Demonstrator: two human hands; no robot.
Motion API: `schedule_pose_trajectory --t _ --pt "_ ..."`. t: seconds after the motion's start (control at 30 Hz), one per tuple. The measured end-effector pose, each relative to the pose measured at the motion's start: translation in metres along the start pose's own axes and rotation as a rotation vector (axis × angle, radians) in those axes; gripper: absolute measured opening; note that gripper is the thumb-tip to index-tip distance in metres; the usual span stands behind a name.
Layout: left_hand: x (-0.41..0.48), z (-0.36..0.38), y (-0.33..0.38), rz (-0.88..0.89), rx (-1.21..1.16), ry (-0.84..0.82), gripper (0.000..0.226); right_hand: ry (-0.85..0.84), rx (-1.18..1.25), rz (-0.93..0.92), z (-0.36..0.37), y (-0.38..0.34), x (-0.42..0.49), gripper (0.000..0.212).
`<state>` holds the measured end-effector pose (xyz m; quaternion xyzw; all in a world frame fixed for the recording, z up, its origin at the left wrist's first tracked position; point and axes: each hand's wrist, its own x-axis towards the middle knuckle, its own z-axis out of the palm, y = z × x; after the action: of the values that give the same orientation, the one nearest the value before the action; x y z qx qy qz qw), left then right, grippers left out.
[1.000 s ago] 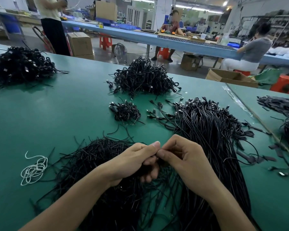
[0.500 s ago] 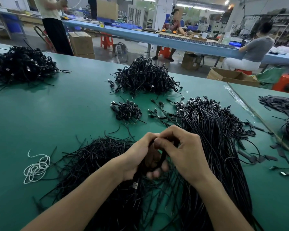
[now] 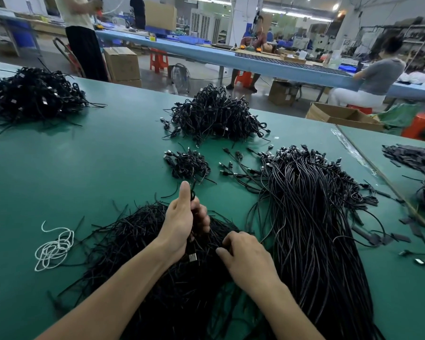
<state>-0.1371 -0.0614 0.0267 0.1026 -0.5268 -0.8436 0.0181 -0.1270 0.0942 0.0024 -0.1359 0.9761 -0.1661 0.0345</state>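
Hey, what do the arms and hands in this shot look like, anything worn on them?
The left forearm and right forearm are bare as far as the frame shows: no sleeves, no watch or wristband. The left hand and right hand wear no gloves, and no rings show on the visible fingers.

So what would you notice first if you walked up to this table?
Black cables everywhere: a long sheaf of straight black cables on the right of the green table, and a tangled black cable heap behind. In the middle, the left hand grips a coiled black cable, while the right hand touches a pile of thin black ties.
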Motion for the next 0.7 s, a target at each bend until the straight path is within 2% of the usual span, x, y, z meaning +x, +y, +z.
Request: schedule_pose_trajectory --t 0.17,0.4,0.57,0.63,0.7 --pt "-0.004 -0.004 -0.002 0.096 0.137 -0.055 0.056 0.045 0.022 0.002 0.004 -0.003 0.003 0.016" --pt "-0.001 -0.006 -0.003 0.066 0.211 -0.042 0.061 0.074 0.127 0.045 -0.005 0.002 0.002 0.009" --pt "-0.001 -0.003 -0.001 -0.003 0.220 -0.054 0.072 -0.019 0.176 0.067 -0.008 0.003 0.005 0.006" --pt "-0.001 -0.002 0.000 -0.010 0.214 -0.076 0.066 -0.069 0.220 0.070 -0.007 0.003 0.006 0.002" --pt "-0.001 0.000 0.000 -0.007 0.256 -0.075 0.057 -0.127 0.281 0.071 -0.005 0.004 0.006 0.014"
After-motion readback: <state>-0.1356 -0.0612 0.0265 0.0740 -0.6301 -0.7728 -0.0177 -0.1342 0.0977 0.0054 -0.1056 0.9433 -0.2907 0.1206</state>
